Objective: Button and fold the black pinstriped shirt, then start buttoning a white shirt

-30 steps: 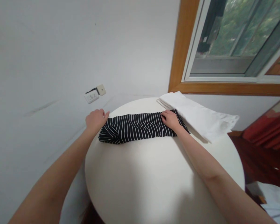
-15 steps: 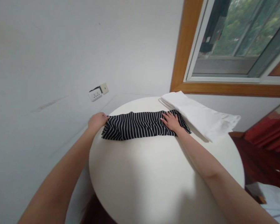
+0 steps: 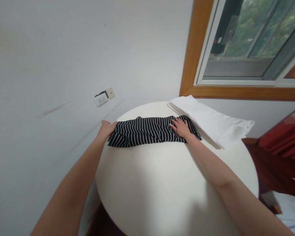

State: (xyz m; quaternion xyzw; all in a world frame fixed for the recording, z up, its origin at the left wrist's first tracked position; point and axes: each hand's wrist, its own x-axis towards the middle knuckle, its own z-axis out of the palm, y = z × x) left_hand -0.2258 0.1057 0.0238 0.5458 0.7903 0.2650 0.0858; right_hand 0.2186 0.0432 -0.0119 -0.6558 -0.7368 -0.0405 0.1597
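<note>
A black garment with white stripes (image 3: 147,131) lies as a long folded strip across the back of the round white table (image 3: 152,183). Its surface is slightly wrinkled, and its kind cannot be made out while folded. At its left end is my left hand (image 3: 107,128), the thumb stretched onto the cloth's upper corner and the fingers apart from it. My right hand (image 3: 181,127) rests flat on the right end, fingers spread over the stripes. Part of that end is hidden under the hand.
A folded white cloth (image 3: 211,121) lies on the table's right side, its end reaching over the edge. Behind the table is a white wall with a socket (image 3: 100,99). A wood-framed window (image 3: 236,91) is at the right. White fabric (image 3: 290,209) shows low at the right.
My left hand has moved slightly right, and its pinch on the garment's corner has loosened, with thumb and fingers now apart. The right hand has stayed in place.
</note>
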